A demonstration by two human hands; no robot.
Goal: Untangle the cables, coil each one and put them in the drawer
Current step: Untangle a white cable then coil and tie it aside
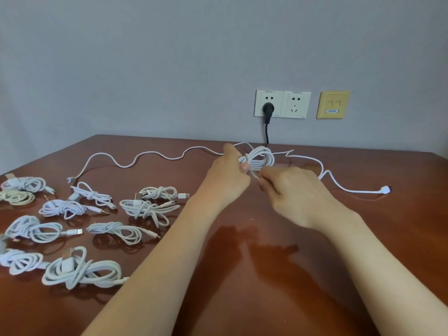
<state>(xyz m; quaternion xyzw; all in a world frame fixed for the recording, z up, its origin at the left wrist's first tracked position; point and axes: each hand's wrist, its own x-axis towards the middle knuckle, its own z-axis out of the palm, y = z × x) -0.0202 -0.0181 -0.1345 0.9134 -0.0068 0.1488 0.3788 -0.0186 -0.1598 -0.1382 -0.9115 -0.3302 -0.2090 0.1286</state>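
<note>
Left fingers [245,167] are curled round the left side of a white cable coil [260,158], thumb tip pressed on the loops. The left hand [225,175] grips it just above the table. Right fingers [265,184] are curled too, pinching one strand at the coil's lower edge. The coil sits between both sets of fingertips and touches both. The right hand [293,194] shows its back to the camera (palm side hidden).

Two bare forearms run in from the bottom edge over the glossy red-brown table [242,275]. Near left lies a thick coiled bundle [80,270] with a flat USB plug on top. Behind it are more white coiled bundles in loose rows, well apart from the hands. One has a gold audio jack [104,211], and one at the far left is a cream bundle [17,197].

A loose left tail [135,161] snakes away from the left hand across the table, its end near the bundles. A right tail [339,184] runs from the coil to a white connector [385,189] lying flat.

On the grey wall are a white socket [269,104] with a black plug [268,109] in it, a second white socket [297,105], and a yellow plate [332,104] with a blue label. The print on all three is too small to read.
</note>
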